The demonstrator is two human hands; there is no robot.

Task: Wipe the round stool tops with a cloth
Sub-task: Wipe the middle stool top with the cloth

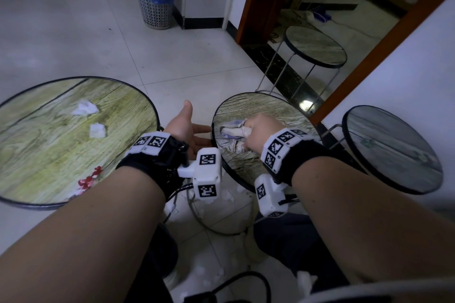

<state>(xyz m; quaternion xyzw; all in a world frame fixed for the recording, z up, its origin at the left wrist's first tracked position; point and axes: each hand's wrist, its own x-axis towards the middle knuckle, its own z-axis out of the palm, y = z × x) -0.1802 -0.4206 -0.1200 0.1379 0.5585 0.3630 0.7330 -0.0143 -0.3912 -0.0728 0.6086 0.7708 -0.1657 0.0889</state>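
My right hand grips a crumpled white and purple cloth and presses it on the middle round stool top, which has a grey wood-grain print. My left hand is held palm up at that stool's left edge, fingers straight, holding nothing. A larger green wood-print stool top lies to the left with two white paper scraps on it. Another round stool top stands at the right.
A further stool stands in the doorway beyond. A grey mesh waste bin, full of rubbish, stands by the far wall. White paper bits lie on the tiled floor between my legs. A wall runs along the right.
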